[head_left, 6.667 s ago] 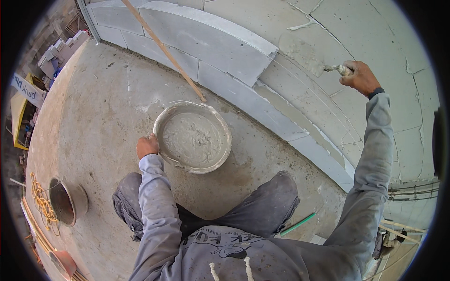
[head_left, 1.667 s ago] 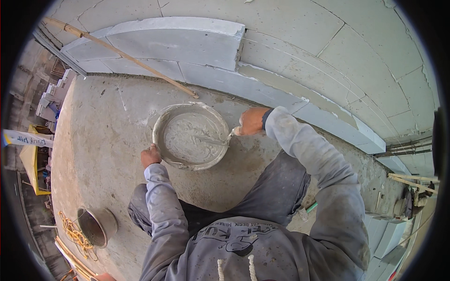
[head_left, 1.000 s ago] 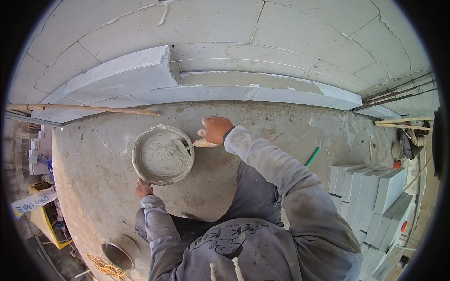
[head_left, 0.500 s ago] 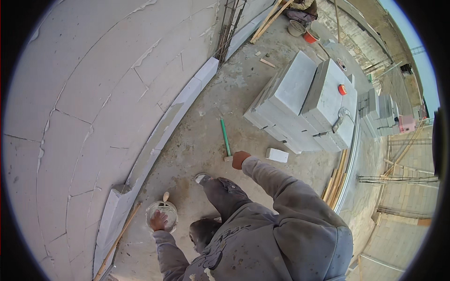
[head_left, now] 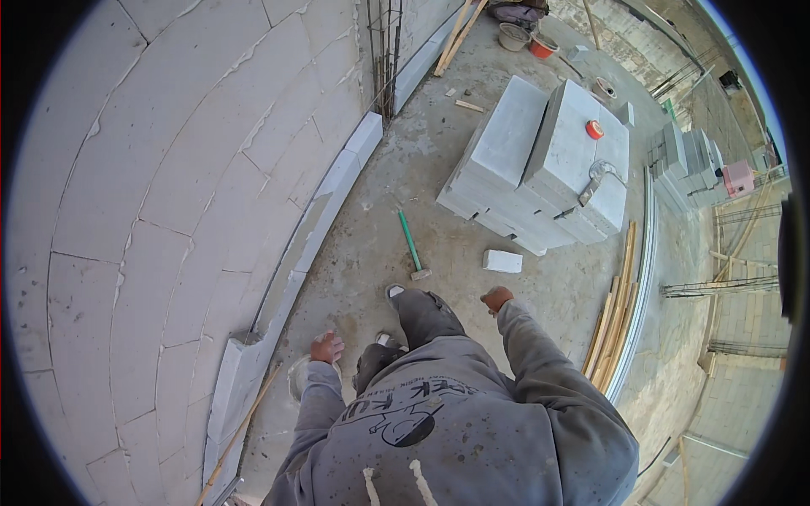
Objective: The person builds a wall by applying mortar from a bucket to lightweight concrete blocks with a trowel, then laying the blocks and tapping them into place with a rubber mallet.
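Note:
My left hand is above the round pale bucket, fingers apart and nothing in them. My sleeve and hand cover most of the bucket, so its contents are hidden. My right hand hangs in the air with loosely bent fingers, a gap between thumb and forefinger, and nothing visible in it. Ahead of my feet a hammer with a green handle lies on the concrete floor, its head toward me. A small white block lies just beyond my right hand, apart from it.
At my left runs a block wall with a low course of white blocks along its foot. A large block stack stands ahead right, bearing an orange-red roll and a mortar-smeared tool. Wooden strips lie at right.
My right hand has left the hammer's head and moved right, toward me. My left hand has lifted off the bucket. My body is more upright, and the view has shifted.

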